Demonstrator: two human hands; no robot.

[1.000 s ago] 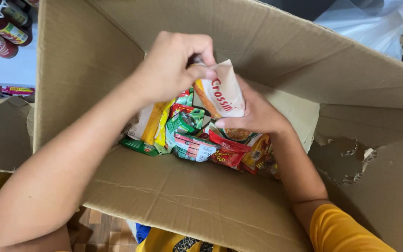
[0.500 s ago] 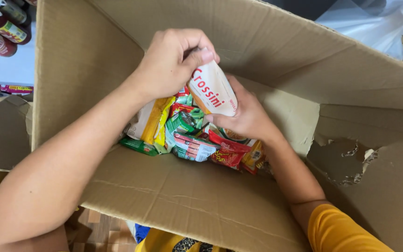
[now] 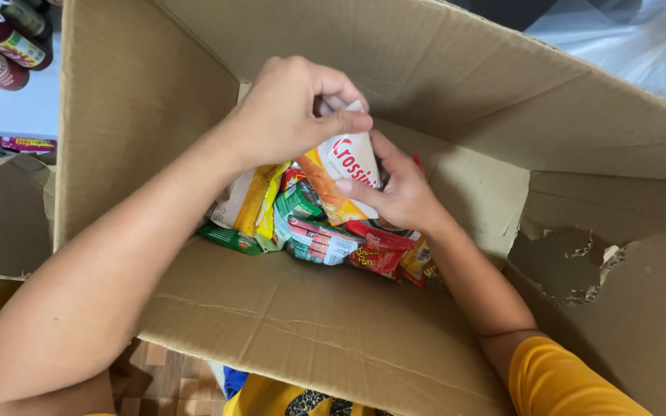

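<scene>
Both my hands reach down into a large open cardboard box (image 3: 287, 323). My left hand (image 3: 290, 108) pinches the top edge of a white and orange snack packet (image 3: 344, 173) and holds it upright. My right hand (image 3: 398, 189) grips the same packet from its right side, thumb across the front. Under the packet lies a pile of several snack packets: a green one (image 3: 298, 202), a red one (image 3: 375, 250) and a yellow and white one (image 3: 252, 200).
The box's right flap (image 3: 572, 254) is torn with a ragged hole. Bottles with red labels (image 3: 5, 58) stand at the top left beside a white wire rack. A white plastic bag (image 3: 618, 38) lies beyond the box at top right.
The white and orange packet has been turned and lifted slightly toward the back of the box. My left hand shifted its pinch to the packet's top edge; my right hand moved up along its side.
</scene>
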